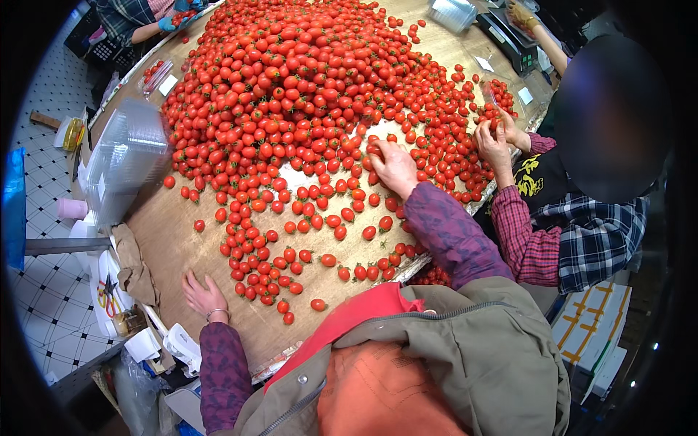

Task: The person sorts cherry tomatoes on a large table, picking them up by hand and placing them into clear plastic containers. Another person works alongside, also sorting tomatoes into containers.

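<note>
My left hand [204, 297] rests on the bare wood of the table [180, 248], its fingers spread and nothing in them. A bracelet circles that wrist. My right hand [395, 166] reaches into the near right side of a large heap of cherry tomatoes [283, 82]. Its fingers are bent down over a few tomatoes [373, 148] and touch them; whether they grip one is hidden. Between my hands, loose cherry tomatoes [262, 267] lie scattered on the wood, several with green stem tops.
Stacked clear plastic boxes [128, 158] stand at the table's left edge, with scissors [109, 297] below them. On the right, a co-worker's hands [496, 144] handle tomatoes by a filled clear box [499, 95]. A gloved hand [177, 20] works at far left. A scale [504, 41] stands at far right.
</note>
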Tool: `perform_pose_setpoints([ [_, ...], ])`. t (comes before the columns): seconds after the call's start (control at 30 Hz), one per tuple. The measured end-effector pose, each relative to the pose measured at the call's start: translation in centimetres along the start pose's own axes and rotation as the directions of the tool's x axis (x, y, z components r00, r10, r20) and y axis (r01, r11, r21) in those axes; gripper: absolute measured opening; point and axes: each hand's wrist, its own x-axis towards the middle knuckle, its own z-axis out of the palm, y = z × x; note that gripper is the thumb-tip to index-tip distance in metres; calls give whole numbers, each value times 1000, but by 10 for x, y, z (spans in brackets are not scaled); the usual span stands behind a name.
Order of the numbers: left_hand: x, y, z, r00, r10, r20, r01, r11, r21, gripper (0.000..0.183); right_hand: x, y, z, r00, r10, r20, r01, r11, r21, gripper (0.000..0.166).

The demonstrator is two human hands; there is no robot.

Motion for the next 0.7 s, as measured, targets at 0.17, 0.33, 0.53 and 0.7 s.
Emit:
perform_pose_setpoints([
  [0.17,0,2,-1,1000,3,5,-3,1000,14,52,3,51,0,992,34,-119,-38,999,-29,28],
  [0.33,-1,5,-6,1000,-5,10,5,1000,28,52,30,36,-19,974,219,-56,-224,970,-95,29],
  [0.53,1,6,-6,1000,1,7,-2,999,35,53,42,-52,24,978,-124,-166,140,986,90,38],
  [0.7,0,7,-7,1000,6,0,-6,999,43,53,19,-110,70,957,-279,-72,281,959,17,41],
])
